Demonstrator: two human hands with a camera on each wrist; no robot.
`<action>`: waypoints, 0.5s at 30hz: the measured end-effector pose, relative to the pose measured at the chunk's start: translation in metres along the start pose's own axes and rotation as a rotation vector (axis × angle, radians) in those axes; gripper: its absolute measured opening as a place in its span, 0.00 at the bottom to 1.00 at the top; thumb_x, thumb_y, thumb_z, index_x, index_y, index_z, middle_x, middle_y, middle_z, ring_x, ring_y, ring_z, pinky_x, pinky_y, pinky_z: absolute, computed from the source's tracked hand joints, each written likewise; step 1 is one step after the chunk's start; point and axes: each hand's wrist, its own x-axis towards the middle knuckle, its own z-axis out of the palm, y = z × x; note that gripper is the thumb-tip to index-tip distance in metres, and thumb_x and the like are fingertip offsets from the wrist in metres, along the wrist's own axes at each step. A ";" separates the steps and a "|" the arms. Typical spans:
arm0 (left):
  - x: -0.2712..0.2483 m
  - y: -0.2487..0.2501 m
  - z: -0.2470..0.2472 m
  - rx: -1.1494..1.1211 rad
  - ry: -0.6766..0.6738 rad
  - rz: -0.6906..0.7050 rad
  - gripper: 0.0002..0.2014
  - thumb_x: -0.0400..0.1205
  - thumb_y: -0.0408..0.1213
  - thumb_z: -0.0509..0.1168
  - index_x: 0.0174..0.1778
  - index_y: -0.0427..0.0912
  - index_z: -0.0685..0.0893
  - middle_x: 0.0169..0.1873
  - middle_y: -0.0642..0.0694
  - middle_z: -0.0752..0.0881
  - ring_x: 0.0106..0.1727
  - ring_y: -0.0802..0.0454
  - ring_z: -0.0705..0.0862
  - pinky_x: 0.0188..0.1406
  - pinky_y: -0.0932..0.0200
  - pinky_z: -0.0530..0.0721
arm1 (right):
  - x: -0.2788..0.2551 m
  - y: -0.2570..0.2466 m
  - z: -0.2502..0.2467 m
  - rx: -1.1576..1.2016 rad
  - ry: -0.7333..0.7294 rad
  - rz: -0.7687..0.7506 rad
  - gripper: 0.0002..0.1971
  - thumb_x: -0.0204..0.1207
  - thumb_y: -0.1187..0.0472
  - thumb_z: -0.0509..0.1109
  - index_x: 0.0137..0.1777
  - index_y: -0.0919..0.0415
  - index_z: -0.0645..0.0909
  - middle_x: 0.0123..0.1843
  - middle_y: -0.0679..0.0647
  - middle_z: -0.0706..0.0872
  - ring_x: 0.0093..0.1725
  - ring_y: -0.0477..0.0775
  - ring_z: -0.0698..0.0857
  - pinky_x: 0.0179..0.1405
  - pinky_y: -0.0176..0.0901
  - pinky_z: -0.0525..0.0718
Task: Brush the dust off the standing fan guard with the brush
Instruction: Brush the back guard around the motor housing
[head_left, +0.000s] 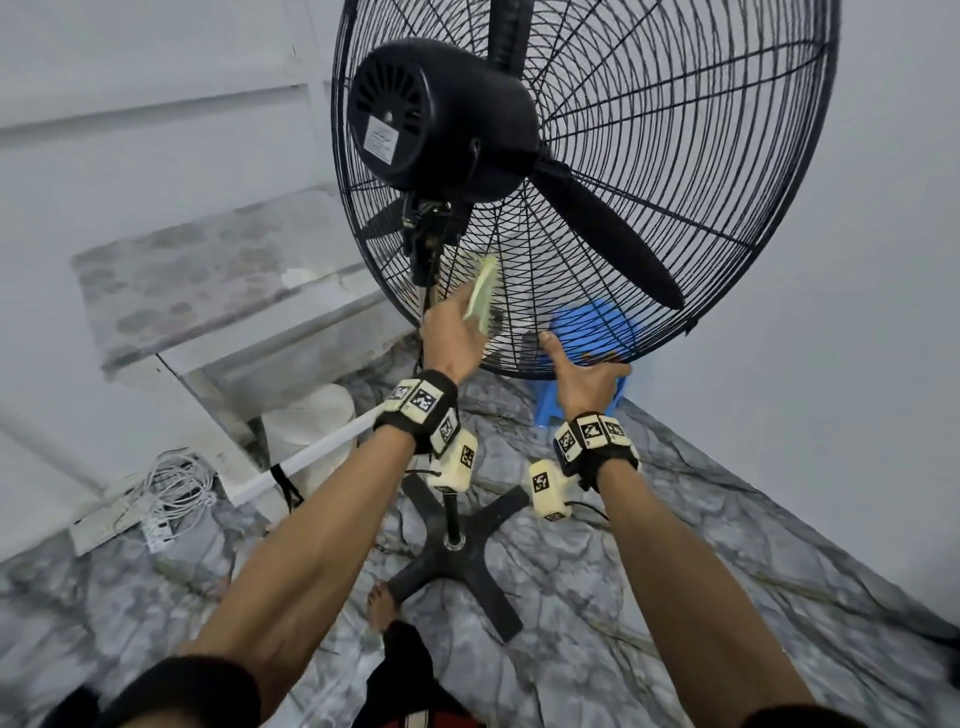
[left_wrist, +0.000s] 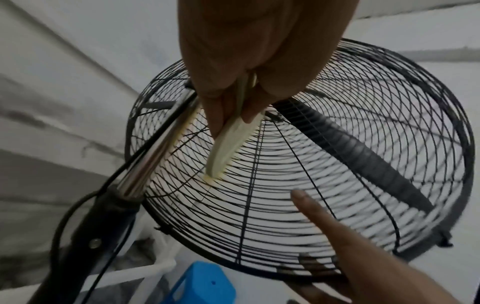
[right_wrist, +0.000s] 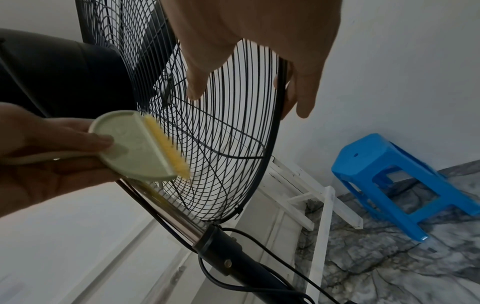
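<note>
The black standing fan's wire guard (head_left: 675, 156) fills the upper head view, seen from behind, with the motor housing (head_left: 441, 114) at its centre. My left hand (head_left: 457, 327) grips a pale green brush (head_left: 480, 296) with yellow bristles. The bristles (right_wrist: 166, 144) press on the rear guard wires (right_wrist: 233, 144) just below the motor, beside the chrome pole (left_wrist: 155, 148). In the left wrist view the brush (left_wrist: 228, 148) lies edge-on against the guard (left_wrist: 337, 164). My right hand (head_left: 584, 364) holds the guard's lower rim, thumb on the rear wires and fingers (right_wrist: 306, 82) curled round the rim.
A blue plastic stool (right_wrist: 389, 164) stands on the marble-patterned floor behind the fan, near the wall. The cross-shaped fan base (head_left: 457, 556) sits by my foot (head_left: 382, 605). White cables and a power strip (head_left: 171, 493) lie at the left. A black cord (right_wrist: 259, 267) hangs off the pole.
</note>
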 end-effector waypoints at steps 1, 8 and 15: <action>0.001 -0.005 -0.005 -0.003 -0.013 -0.010 0.29 0.87 0.21 0.64 0.85 0.38 0.73 0.74 0.32 0.83 0.67 0.35 0.87 0.45 0.70 0.87 | 0.000 0.001 0.001 0.007 0.000 0.000 0.78 0.49 0.22 0.82 0.85 0.70 0.46 0.82 0.65 0.71 0.79 0.65 0.73 0.77 0.60 0.76; 0.012 -0.002 0.001 0.009 0.100 -0.029 0.28 0.85 0.20 0.64 0.83 0.37 0.76 0.60 0.30 0.89 0.55 0.32 0.90 0.55 0.40 0.93 | 0.000 0.002 0.004 0.012 0.033 -0.023 0.75 0.42 0.17 0.80 0.81 0.62 0.53 0.76 0.60 0.77 0.70 0.63 0.81 0.69 0.59 0.84; 0.012 -0.009 -0.015 -0.042 0.035 -0.051 0.25 0.87 0.23 0.66 0.82 0.37 0.77 0.71 0.32 0.85 0.67 0.36 0.88 0.64 0.44 0.89 | -0.001 0.005 0.002 -0.008 -0.010 0.003 0.72 0.51 0.24 0.83 0.83 0.67 0.52 0.80 0.66 0.72 0.77 0.67 0.75 0.73 0.65 0.79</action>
